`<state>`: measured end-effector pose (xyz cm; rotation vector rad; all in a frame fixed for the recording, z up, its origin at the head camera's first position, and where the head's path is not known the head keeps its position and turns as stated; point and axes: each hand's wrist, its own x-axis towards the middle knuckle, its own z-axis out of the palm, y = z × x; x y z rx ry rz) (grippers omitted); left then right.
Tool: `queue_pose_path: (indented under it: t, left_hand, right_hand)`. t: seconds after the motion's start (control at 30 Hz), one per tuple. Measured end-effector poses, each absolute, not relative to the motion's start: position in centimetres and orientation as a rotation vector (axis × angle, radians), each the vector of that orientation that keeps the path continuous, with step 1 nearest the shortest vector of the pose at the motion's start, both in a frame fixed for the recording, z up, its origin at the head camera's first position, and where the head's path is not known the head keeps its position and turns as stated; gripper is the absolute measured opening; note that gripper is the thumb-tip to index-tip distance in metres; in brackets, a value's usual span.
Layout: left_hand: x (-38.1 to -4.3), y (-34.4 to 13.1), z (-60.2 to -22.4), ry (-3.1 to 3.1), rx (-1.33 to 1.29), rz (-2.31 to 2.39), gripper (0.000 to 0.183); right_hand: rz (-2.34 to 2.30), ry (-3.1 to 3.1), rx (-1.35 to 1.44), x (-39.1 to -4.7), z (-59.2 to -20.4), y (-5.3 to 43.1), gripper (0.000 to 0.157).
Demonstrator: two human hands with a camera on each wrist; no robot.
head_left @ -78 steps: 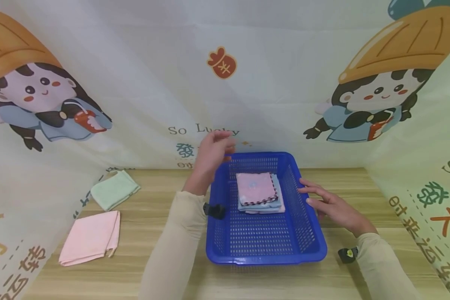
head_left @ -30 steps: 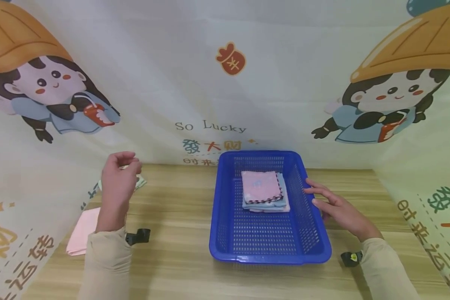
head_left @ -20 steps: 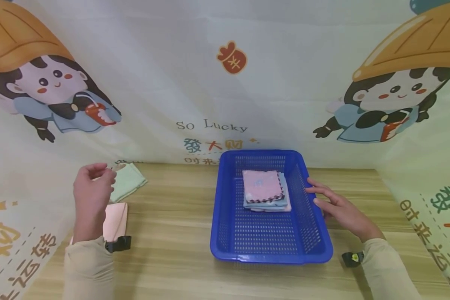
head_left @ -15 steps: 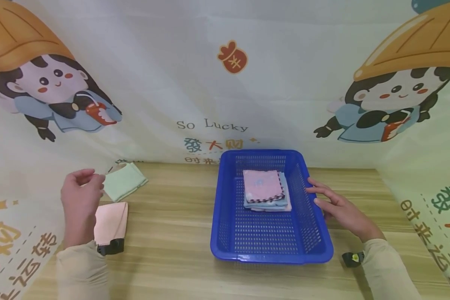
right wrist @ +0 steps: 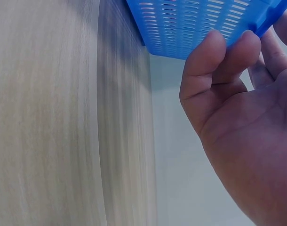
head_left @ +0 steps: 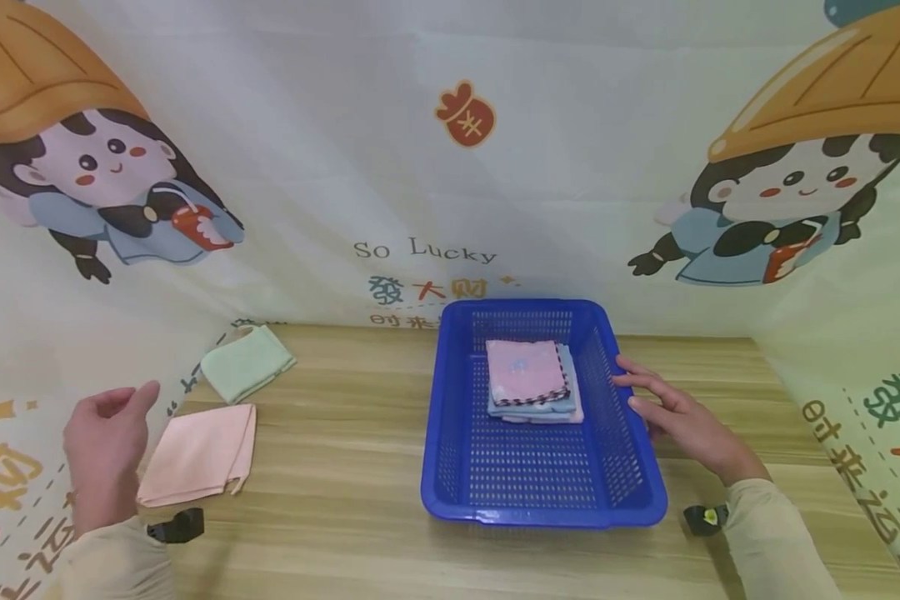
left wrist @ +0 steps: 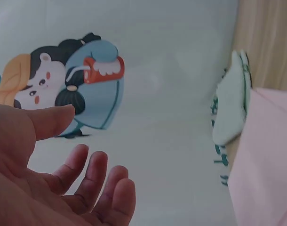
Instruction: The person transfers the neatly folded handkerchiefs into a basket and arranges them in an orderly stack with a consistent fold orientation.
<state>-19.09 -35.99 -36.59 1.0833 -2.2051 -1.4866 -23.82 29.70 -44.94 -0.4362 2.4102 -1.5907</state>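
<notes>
"Pink cloth (head_left: 198, 454), where?"

"Near the left edge of the tabletop (head_left: 330, 500), room stretching right to the blue basket (head_left: 543, 517). It's just right of my left hand (head_left: 107, 450)."

"Hands?"

"Left, fingers loosely bent, thumb wide; my right hand (head_left: 686, 421) touches the basket's rim."

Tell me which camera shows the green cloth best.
The head view: the green cloth shows whole there, from above. The left wrist view catches it at a steep slant, by the pink cloth; the right wrist view doesn't show it.

Left hand (head_left: 107, 446) loosely curled, right hand (head_left: 690, 425) well apart
</notes>
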Motion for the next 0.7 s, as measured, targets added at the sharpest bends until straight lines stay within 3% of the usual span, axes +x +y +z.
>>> queue_pose_path:
  t: [0.23, 0.5, 0.7]
  left_hand:
    - [-18.8, -38.0, -38.3, -2.35, 1.141, -1.398, 0.082]
    - [-18.6, -39.5, -40.7, -2.49, 1.225, -1.402, 0.094]
    - [-18.8, -40.0, -42.2, -2.53, 1.332, -1.388, 0.092]
  right_hand:
    - [-1.607, 2.39, -0.428, -23.6, -45.1, 29.8, 0.048]
    - [-1.614, 2.381, -0.425, -23.6, -45.3, 29.8, 0.048]
    - [-1.617, 2.384, -0.429, -23.7, -45.4, 29.9, 0.048]
